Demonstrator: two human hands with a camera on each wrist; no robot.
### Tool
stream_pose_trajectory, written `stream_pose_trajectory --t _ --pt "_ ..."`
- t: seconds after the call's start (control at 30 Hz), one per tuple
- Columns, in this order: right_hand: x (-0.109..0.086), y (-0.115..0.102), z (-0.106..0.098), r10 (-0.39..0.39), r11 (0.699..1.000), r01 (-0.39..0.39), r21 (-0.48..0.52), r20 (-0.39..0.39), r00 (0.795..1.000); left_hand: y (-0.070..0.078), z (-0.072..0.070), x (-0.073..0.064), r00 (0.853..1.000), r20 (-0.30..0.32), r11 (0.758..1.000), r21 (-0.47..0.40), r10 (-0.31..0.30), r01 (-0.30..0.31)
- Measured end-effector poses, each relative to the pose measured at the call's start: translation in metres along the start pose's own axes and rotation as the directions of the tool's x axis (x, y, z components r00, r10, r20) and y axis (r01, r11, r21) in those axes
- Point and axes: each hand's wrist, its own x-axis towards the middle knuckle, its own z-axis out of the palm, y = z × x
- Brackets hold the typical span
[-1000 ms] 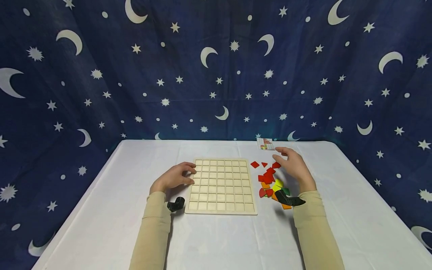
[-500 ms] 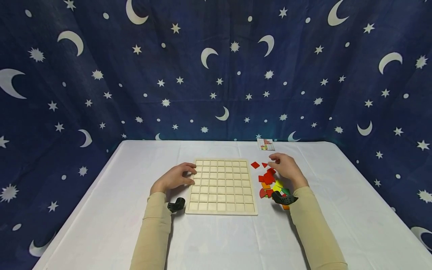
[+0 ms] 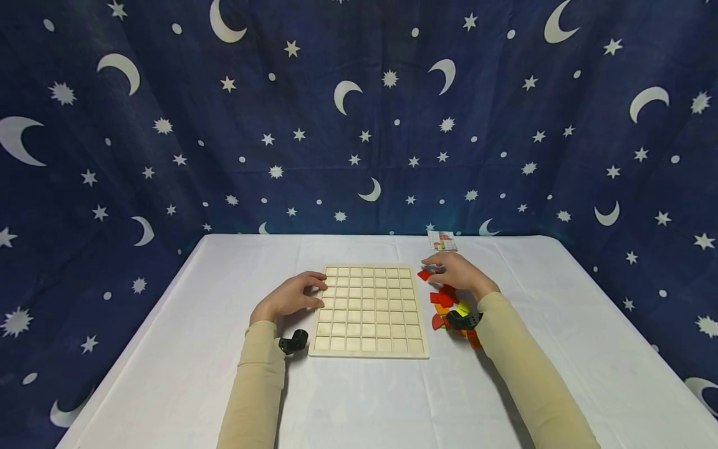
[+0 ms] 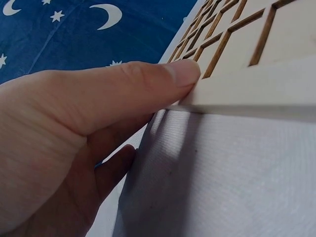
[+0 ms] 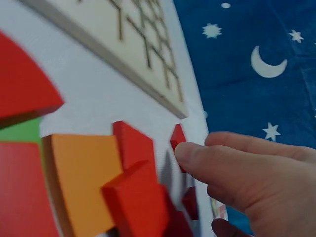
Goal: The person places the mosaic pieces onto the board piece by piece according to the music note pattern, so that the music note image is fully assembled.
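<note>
A pale wooden board with a grid of square recesses (image 3: 367,312) lies on the table. My left hand (image 3: 288,295) rests at its left edge, and in the left wrist view the thumb (image 4: 185,74) touches the rim. Right of the board, my right hand (image 3: 459,274) reaches over a red diamond-set square tile (image 3: 423,274), thumb and fingers parted around it. In the right wrist view the thumb overlaps this red tile (image 5: 177,134); whether it touches cannot be told. Under the right hand and wrist lies a pile of red, orange, yellow and green tiles (image 3: 443,298), partly hidden.
A small printed card with a coloured grid pattern (image 3: 442,241) lies beyond the right hand, near the table's back edge. White cloth (image 3: 359,399) covers the table. A dark blue curtain (image 3: 314,125) with moons and stars hangs behind it.
My right hand has moved left across the loose tiles, from near the card's right side to the red tile beside the board. The left hand has stayed at the board's edge.
</note>
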Motion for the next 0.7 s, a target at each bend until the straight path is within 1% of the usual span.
stream_pose_trajectory --t 0.1,0.3,0.37,0.53,0.7 --pt "0.0036 0.0008 0.0032 -0.033 0.999 0.033 -0.017 0.015 0.999 -0.0014 0.0009 0.0005 1.0 0.0 1.0 0.0 -0.001 0.001" --pt "0.0065 -0.0003 0.0066 0.033 0.999 -0.033 0.016 -0.008 0.999 -0.0037 0.0016 0.0019 1.0 0.001 1.0 0.016 0.004 -0.004" --pt "0.0071 -0.0003 0.0073 0.034 0.999 -0.033 0.017 -0.004 0.999 -0.004 0.0017 0.0022 1.0 0.003 1.0 0.021 0.006 -0.007" --pt "0.0082 0.0003 0.0085 -0.005 1.0 0.005 -0.02 0.012 1.0 -0.0027 0.0013 0.0018 1.0 0.005 1.0 0.019 0.012 -0.012" --pt "0.0091 -0.0021 0.0073 -0.02 0.997 0.02 -0.073 0.012 1.0 -0.0019 0.0009 0.0015 1.0 0.0 1.0 0.014 0.019 -0.019"
